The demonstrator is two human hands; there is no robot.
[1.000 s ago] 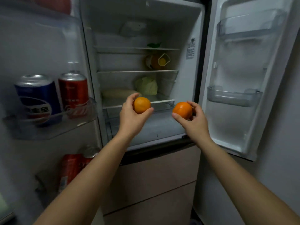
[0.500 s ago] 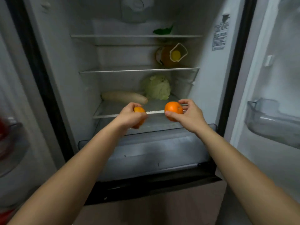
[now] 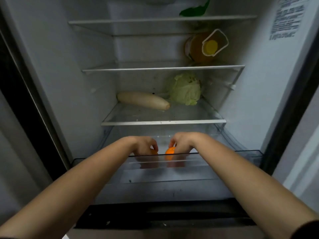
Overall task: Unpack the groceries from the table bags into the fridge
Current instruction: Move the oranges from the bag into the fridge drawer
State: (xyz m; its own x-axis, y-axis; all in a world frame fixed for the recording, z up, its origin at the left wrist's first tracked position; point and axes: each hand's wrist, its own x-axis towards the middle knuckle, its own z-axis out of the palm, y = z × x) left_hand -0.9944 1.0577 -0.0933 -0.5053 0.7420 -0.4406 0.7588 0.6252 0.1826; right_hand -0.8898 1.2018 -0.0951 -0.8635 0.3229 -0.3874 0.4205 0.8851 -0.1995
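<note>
We see both arms reaching into the open fridge point(image 3: 72, 69), wrists bent down over the front rim of the clear bottom drawer point(image 3: 227, 153). The left hand point(image 3: 145, 145) has its fingers curled over the left orange point(image 3: 154, 152), which is mostly hidden beneath them; only a sliver shows at the fingertips. The right hand point(image 3: 183, 143) grips the right orange point(image 3: 170, 151) with curled fingers, the fruit showing just to the left of that hand, in the gap between the two hands. Both oranges sit low inside the drawer, just behind its rim; we cannot tell whether they touch its floor. On the glass shelf point(image 3: 162, 122) just above and beyond the hands lie a white radish point(image 3: 143, 100) and, just right of it, a cabbage point(image 3: 185, 88). Higher up, above the right hand, a bottle of yellow liquid point(image 3: 198, 47) lies on its side, and a green leaf point(image 3: 195, 10) shows on the top shelf.
</note>
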